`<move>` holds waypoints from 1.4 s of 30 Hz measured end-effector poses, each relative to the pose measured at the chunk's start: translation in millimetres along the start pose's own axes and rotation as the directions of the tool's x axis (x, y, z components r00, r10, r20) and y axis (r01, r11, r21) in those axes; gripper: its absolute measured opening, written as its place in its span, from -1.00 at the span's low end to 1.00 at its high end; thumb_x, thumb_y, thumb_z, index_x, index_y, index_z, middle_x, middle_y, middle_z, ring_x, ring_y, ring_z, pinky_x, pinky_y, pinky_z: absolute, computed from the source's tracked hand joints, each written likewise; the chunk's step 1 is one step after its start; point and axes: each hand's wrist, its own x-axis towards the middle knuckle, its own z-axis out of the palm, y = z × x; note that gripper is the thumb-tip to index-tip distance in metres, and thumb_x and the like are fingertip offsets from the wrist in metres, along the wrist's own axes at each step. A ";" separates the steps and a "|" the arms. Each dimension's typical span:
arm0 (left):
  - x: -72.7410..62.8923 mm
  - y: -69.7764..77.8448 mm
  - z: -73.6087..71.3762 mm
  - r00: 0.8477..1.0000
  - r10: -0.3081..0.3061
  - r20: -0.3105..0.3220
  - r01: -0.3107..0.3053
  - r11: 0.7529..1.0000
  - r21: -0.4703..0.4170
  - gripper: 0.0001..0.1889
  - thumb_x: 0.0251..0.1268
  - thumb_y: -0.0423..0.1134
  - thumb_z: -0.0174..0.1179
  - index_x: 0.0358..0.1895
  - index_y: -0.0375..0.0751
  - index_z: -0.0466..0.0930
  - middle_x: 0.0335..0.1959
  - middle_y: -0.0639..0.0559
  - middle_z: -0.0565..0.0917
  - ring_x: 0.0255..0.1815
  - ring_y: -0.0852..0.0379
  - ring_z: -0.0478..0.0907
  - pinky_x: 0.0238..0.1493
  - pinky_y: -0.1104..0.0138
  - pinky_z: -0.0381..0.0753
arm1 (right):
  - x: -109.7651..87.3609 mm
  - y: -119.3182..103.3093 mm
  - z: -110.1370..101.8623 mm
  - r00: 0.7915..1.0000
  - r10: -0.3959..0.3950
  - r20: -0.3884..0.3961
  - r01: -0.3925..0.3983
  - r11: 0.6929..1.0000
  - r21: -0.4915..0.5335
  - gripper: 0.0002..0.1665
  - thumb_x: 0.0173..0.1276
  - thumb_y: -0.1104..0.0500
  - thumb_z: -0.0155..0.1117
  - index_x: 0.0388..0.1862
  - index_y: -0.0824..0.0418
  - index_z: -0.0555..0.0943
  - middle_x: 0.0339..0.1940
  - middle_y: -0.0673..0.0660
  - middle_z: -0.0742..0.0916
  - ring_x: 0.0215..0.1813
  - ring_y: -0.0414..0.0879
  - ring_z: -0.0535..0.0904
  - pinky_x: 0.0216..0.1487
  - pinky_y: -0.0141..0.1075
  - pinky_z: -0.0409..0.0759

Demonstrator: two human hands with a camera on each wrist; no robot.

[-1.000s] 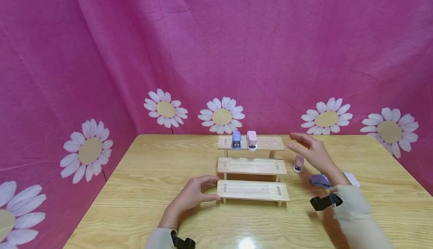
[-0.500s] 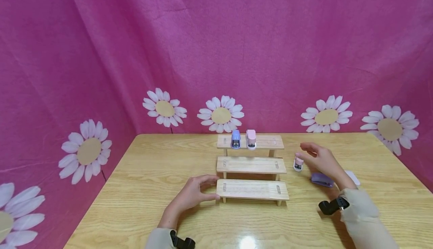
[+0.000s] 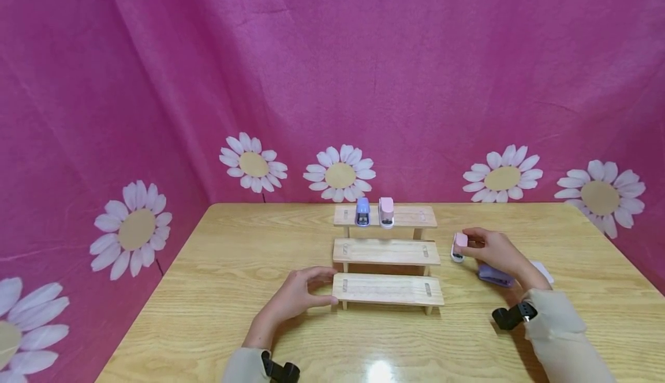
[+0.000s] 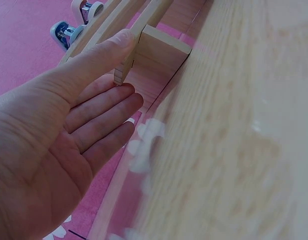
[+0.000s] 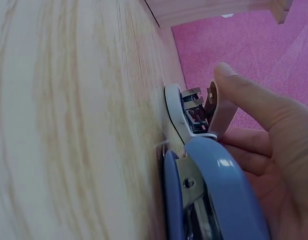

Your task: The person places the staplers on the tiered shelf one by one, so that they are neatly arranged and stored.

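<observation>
A light wooden three-step display stand (image 3: 387,288) stands on the table. My left hand (image 3: 295,297) holds the left end of its lowest step, thumb at the front corner and fingers behind; the left wrist view shows the thumb (image 4: 101,55) against the step's edge. To the right of the stand, my right hand (image 3: 490,250) pinches a small pink and white stapler (image 3: 459,244) still standing on the table. The right wrist view shows the thumb on the pink lid (image 5: 222,112). A purple stapler (image 3: 494,275) lies just below that hand.
On the top step sit a blue-purple stapler (image 3: 362,212) and a second pink stapler (image 3: 387,212), side by side. A white object (image 3: 542,271) lies partly hidden behind the right wrist. A magenta curtain with daisies (image 3: 340,82) hangs behind the wooden table (image 3: 249,244).
My right hand has come down and right from beside the top step to the pink stapler on the table and taken hold of it. The left hand has stayed at the lowest step.
</observation>
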 end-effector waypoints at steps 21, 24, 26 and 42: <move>0.2 1.9 -1.8 1.000 -0.001 0.005 0.001 1.000 -0.003 -0.38 0.10 -0.07 0.43 0.24 -0.21 0.53 0.17 -0.09 0.66 0.22 -0.02 0.60 0.34 0.06 0.52 | -6.2 -11.4 -14.8 0.980 -0.114 -0.164 0.132 0.986 0.102 -0.37 0.32 0.05 0.37 0.24 0.40 0.51 0.19 0.43 0.63 0.25 0.25 0.57 0.14 -0.26 0.68; -0.1 1.7 -2.0 1.000 0.002 0.002 -0.002 1.000 -0.002 -0.38 0.10 -0.07 0.43 0.24 -0.21 0.53 0.17 -0.09 0.66 0.21 -0.02 0.61 0.34 0.06 0.53 | -4.9 -22.1 -21.1 0.969 -0.152 -0.196 0.180 0.975 0.132 -0.40 0.30 0.09 0.39 0.22 0.38 0.53 0.19 0.38 0.65 0.22 -0.18 0.58 0.07 -0.66 0.57; -0.4 1.6 -1.8 1.000 0.000 0.000 0.000 1.000 0.000 -0.38 0.10 -0.07 0.43 0.24 -0.20 0.53 0.17 -0.09 0.66 0.21 -0.02 0.61 0.34 0.06 0.53 | -4.2 -30.5 -25.3 0.967 -0.160 -0.199 0.194 0.967 0.164 -0.40 0.30 0.08 0.39 0.24 0.35 0.52 0.20 0.34 0.64 0.18 -0.47 0.49 0.04 -0.78 0.47; 1.0 -1.4 -0.3 1.000 -0.013 0.000 0.013 1.000 0.007 -0.38 0.08 -0.04 0.44 0.23 -0.16 0.55 0.18 -0.07 0.66 0.22 0.00 0.60 0.35 0.07 0.52 | 1.5 -87.0 -42.8 0.953 -0.248 -0.174 0.283 0.933 0.224 -0.42 0.29 0.10 0.40 0.26 0.24 0.54 0.21 0.17 0.66 0.35 -0.16 0.52 0.14 -0.76 0.44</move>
